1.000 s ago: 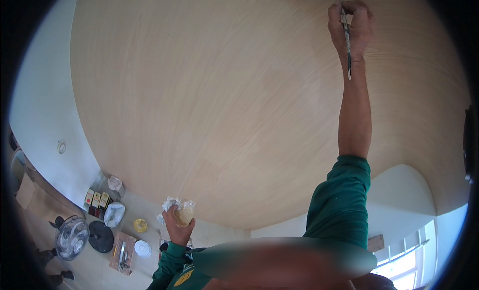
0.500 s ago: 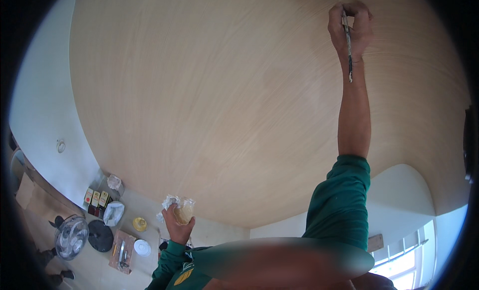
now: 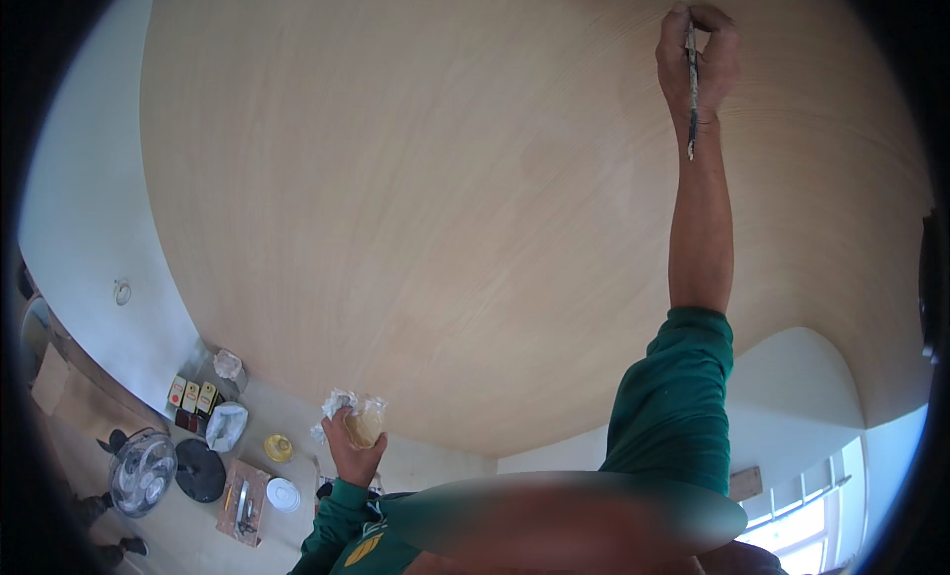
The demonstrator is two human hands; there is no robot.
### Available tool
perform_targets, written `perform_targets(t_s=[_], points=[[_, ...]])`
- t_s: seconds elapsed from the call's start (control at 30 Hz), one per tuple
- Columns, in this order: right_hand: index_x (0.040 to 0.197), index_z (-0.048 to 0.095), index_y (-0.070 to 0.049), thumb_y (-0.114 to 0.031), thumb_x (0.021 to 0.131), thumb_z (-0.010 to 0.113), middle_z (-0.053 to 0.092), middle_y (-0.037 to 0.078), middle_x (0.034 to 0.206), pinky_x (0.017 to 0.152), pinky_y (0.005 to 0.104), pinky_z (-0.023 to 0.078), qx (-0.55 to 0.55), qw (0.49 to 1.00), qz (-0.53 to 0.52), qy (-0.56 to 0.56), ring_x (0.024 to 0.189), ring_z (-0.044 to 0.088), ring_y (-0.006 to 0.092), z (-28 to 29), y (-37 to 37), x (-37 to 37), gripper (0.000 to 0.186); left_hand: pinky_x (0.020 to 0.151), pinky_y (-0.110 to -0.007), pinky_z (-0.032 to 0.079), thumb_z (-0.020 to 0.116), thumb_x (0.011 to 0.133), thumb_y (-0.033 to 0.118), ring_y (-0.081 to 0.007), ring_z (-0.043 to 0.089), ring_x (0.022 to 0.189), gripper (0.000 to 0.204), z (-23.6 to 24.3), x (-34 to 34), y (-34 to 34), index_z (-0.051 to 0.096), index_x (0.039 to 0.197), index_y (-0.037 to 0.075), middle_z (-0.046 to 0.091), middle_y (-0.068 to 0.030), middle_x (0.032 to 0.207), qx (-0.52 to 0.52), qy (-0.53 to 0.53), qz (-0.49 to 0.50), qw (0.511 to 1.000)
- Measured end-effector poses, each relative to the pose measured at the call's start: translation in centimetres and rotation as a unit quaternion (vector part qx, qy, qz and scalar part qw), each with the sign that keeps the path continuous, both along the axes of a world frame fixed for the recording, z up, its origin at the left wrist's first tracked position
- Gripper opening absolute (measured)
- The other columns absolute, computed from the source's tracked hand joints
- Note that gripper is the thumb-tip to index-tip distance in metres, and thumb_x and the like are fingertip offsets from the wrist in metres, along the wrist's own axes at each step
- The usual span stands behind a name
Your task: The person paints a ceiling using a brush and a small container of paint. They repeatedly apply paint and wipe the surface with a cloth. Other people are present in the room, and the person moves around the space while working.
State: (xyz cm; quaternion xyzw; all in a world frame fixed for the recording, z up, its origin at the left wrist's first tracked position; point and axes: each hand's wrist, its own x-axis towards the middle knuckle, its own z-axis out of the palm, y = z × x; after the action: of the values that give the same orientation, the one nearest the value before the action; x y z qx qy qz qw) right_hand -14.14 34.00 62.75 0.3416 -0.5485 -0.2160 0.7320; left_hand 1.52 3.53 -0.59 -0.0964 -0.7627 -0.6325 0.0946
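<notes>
My right hand is raised high at the upper right, its fingers closed on a thin, paint-smeared stick tool, perhaps a brush, against the pale wood-grained overhead panel. The tool's upper end is partly hidden by my fingertips. Low in the middle left, my left hand grips a small container with pale, creamy contents and crumpled wrapping around it.
Below at left are a fan, several small cans, a white bag, a yellow tub, a white lid and tools on a board. Someone's shoe shows there. A window is at lower right.
My right hand has shifted very slightly to the right along the panel, still holding the thin tool. My left hand and the container stay in place.
</notes>
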Motion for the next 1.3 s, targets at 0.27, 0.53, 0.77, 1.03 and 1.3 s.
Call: perform_targets(t_s=[0.27,0.53,0.77,1.03,1.3], points=[[0.104,0.057,-0.004,-0.011,0.093,0.077,0.070,0.010,0.092,0.071,0.0323,0.057,-0.013,1.000,0.005,0.027,0.078,0.069,0.0181,0.0,-2.0,0.3,0.024,0.100,-0.049,0.045,0.085,0.064,0.007,-0.0428,0.052,0.114,0.075,0.0,-0.1,0.2,0.051,0.131,0.002,0.049,-0.0210,0.120,0.012,-0.003,0.000,1.000],[0.094,0.060,-0.004,-0.006,0.087,0.078,0.070,0.010,0.087,0.073,0.0340,0.056,0.075,0.993,-0.092,-0.007,0.079,0.068,0.0232,1.5,1.5,-0.2,0.019,0.100,-0.049,0.046,0.085,0.064,0.007,-0.0427,0.053,0.114,0.074,0.3,0.0,0.2,0.051,0.130,0.002,0.050,-0.0209,0.119,0.009,-0.006,0.007,1.000],[0.095,0.065,-0.005,-0.003,0.083,0.080,0.071,0.007,0.088,0.077,0.0336,0.055,-0.050,0.992,-0.079,-0.086,0.085,0.067,0.0204,0.9,5.4,-1.9,0.019,0.101,-0.049,0.046,0.085,0.064,0.007,-0.0423,0.053,0.114,0.075,0.4,0.1,0.5,0.051,0.130,0.002,0.049,-0.0206,0.120,0.001,-0.007,0.015,1.000],[0.099,0.064,-0.006,0.002,0.081,0.077,0.069,0.005,0.090,0.077,0.0341,0.051,0.124,0.976,-0.174,0.045,0.081,0.066,0.0189,0.8,0.3,0.4,0.024,0.101,-0.048,0.046,0.085,0.065,0.007,-0.0420,0.053,0.115,0.074,0.0,-0.2,0.5,0.051,0.131,0.002,0.049,-0.0205,0.120,0.018,-0.014,0.007,1.000],[0.101,0.061,-0.008,0.003,0.078,0.076,0.067,0.004,0.086,0.085,0.0381,0.046,0.111,0.976,-0.133,0.135,0.083,0.062,0.0200,1.2,1.4,-1.9,0.029,0.101,-0.049,0.045,0.085,0.066,0.006,-0.0417,0.053,0.114,0.074,0.1,-0.3,0.3,0.051,0.131,0.001,0.048,-0.0200,0.120,0.037,-0.021,-0.008,0.999]])
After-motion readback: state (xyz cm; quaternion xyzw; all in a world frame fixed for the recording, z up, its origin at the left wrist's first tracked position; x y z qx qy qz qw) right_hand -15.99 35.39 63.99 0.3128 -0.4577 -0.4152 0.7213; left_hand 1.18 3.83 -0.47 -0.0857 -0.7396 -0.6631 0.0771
